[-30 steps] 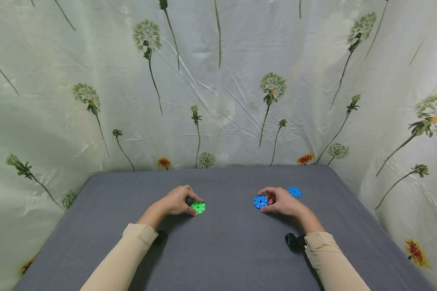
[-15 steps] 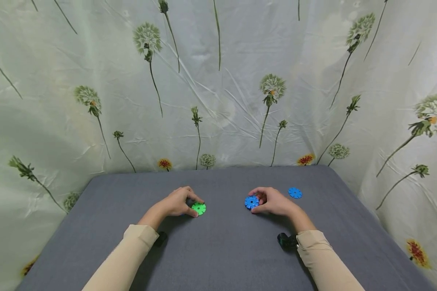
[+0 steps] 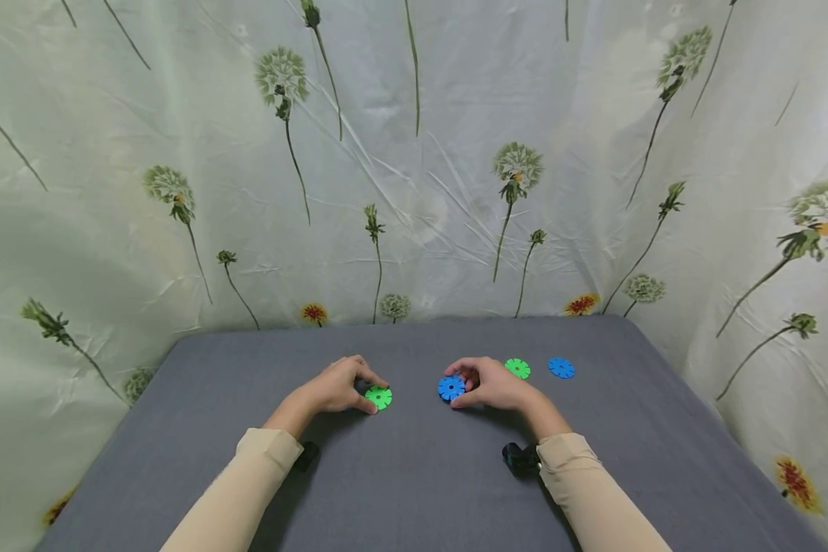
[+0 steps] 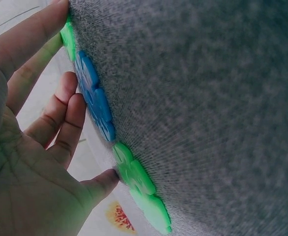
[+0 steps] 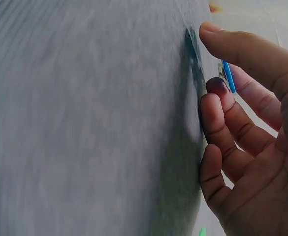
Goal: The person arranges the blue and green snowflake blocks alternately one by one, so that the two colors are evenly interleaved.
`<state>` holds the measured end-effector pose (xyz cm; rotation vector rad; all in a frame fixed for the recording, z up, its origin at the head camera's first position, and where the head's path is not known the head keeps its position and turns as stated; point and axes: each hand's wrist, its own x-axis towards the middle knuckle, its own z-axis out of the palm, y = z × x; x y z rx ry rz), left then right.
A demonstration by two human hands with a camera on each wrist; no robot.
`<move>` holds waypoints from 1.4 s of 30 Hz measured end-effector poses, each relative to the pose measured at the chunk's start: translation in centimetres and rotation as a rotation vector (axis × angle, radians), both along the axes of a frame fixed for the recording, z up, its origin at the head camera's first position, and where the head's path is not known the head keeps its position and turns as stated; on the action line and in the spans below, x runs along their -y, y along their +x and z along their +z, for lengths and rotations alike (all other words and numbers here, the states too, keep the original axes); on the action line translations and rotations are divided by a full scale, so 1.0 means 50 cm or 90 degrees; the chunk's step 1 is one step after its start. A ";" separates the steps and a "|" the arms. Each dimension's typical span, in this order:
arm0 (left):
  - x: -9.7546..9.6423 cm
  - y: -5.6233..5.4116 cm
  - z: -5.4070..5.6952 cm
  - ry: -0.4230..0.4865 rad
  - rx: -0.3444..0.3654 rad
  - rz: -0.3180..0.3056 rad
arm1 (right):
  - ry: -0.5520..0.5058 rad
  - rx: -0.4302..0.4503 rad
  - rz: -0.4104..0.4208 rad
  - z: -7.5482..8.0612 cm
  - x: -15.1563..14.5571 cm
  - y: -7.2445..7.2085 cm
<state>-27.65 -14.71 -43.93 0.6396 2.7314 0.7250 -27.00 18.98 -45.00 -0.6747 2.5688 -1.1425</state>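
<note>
My left hand grips the edge of a green notched plastic disc between thumb and index finger, close to the table. In the left wrist view, a blue notched disc lies in line between a green disc at the thumb and another green disc by a fingertip. The hand mostly hides the blue one from the head view. To its right, my right hand pinches a blue notched disc low over the table. Only that disc's thin edge shows past the fingers in the right wrist view.
Behind the right hand, a loose green disc and a blue disc lie side by side. A grey cloth covers the table. The flower-printed curtain hangs along the table's back edge.
My right hand has moved left with its blue disc, closer to the left hand. This uncovers the loose green disc on the right. The left hand has stayed nearly still.
</note>
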 end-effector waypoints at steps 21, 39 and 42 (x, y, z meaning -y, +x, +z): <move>0.001 -0.004 0.001 0.007 -0.002 -0.013 | 0.009 0.003 0.035 -0.001 0.085 -0.008; 0.002 -0.006 -0.001 0.012 -0.008 -0.020 | 0.021 -0.008 0.039 -0.010 0.126 -0.018; 0.004 -0.006 0.000 0.014 -0.009 -0.023 | 0.023 -0.008 0.039 -0.010 0.133 -0.019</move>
